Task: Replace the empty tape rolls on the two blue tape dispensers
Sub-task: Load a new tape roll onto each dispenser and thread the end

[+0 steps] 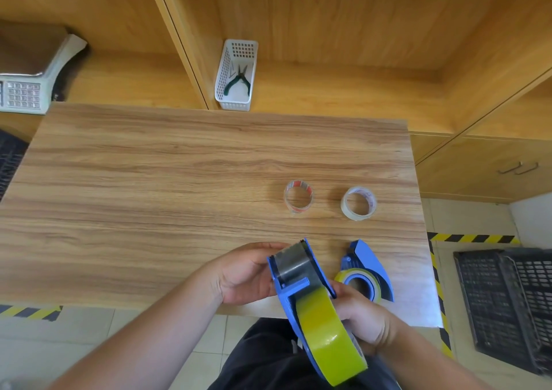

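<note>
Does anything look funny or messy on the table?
Not really. Two nearly empty rolls lie loose on the table, likely the old ones. One dispenser lies on its side with yellow tape in it. Nothing looks spilled or broken.

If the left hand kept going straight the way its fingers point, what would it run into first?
The left hand points right and is already against the blue dispenser it holds. Beyond that, probably the second dispenser lying on the table, though depth is unclear.
</note>
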`<action>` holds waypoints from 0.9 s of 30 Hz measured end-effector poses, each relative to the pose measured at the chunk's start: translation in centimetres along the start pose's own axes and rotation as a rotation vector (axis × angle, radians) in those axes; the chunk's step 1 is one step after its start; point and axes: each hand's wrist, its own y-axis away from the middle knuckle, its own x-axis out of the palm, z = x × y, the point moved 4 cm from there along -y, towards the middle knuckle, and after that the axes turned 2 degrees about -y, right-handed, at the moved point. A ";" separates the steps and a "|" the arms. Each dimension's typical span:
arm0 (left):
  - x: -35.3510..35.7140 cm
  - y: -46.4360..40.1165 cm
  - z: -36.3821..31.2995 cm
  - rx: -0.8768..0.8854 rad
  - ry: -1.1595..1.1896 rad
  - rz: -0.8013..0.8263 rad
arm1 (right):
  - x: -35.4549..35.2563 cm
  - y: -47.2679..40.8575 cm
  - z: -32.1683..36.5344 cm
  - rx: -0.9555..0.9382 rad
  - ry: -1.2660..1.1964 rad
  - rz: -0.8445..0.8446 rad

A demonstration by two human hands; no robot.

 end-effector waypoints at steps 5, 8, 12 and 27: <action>-0.9 -0.6 1.2 -0.038 0.254 -0.110 | -0.6 -0.5 -0.6 -0.067 -0.062 -0.144; -1.9 -1.0 2.0 -0.031 0.281 -0.179 | -1.1 -1.2 -1.0 -0.053 -0.012 -0.221; -4.3 -1.7 3.7 -0.060 0.185 -0.408 | -2.2 -2.5 -1.7 -0.007 0.108 -0.374; -7.8 0.8 8.9 0.031 0.027 -0.802 | -7.5 -8.5 -4.3 0.181 0.731 -0.795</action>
